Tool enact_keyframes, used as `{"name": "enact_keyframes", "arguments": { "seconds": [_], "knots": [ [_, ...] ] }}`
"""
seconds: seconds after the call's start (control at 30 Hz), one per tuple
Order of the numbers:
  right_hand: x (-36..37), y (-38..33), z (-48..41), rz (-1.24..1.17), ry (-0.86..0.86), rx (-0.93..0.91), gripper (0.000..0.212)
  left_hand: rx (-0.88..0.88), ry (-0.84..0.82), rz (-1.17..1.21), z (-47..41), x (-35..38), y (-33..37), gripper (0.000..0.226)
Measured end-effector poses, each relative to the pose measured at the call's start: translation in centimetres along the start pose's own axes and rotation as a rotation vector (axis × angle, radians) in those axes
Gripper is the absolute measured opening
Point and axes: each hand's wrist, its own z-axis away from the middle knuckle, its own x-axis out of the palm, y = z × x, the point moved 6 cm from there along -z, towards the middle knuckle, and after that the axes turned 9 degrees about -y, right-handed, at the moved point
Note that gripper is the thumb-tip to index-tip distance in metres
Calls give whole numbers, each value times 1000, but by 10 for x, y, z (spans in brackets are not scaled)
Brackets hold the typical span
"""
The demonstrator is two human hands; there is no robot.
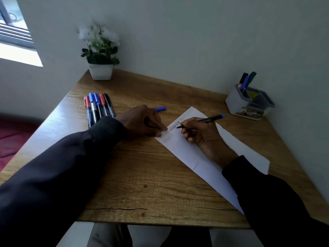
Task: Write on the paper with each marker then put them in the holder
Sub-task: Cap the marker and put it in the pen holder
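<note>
A white sheet of paper (210, 157) lies slanted on the wooden desk, with words written near its far end. My right hand (201, 136) grips a black marker with a blue end (208, 120), its tip touching the paper beside the writing. My left hand (144, 122) presses its fingertips on the paper's left edge. A blue cap (160, 108) lies on the desk just behind my left hand. Several markers (98, 107) with red, blue and black caps lie side by side at the left. A grey holder (249, 102) at the far right has three markers standing in it.
A white pot with a flowering plant (100, 56) stands in the desk's far left corner against the wall. The wooden desk (142, 175) meets walls at the back and right. A window is at the upper left.
</note>
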Motion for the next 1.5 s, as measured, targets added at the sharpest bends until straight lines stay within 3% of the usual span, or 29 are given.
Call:
{"name": "enact_keyframes", "arguments": {
  "seconds": [0.07,0.2,0.3,0.4,0.53,0.67,0.77,1.03,1.27,1.5],
  "knots": [
    [0,-3,1,-41,-37,25,10,18,95,-3,2,-6,1,25],
    [-3,-7,0,-133,-76,64,9,-43,448,5,1,-26,-5,24],
    [-5,-20,5,-197,-75,26,13,-132,579,-15,-5,-31,-9,23],
    [-8,-33,14,-237,-83,-12,27,-233,563,-56,-16,-28,-16,26],
    [-22,-40,23,-125,21,-104,16,-265,541,-109,-21,-26,-15,10],
    [-31,-39,35,-106,35,-186,10,-176,511,-92,-8,-22,-7,12],
    [-32,-37,43,-127,-30,-224,22,-35,540,14,8,-17,6,13],
    [-22,-49,60,144,-19,-488,22,121,537,65,31,-3,46,13],
    [-18,-50,63,191,-40,-514,11,158,536,39,35,0,61,13],
    [-16,-50,62,151,-115,-460,25,186,517,22,34,2,73,13]
  ]
}}
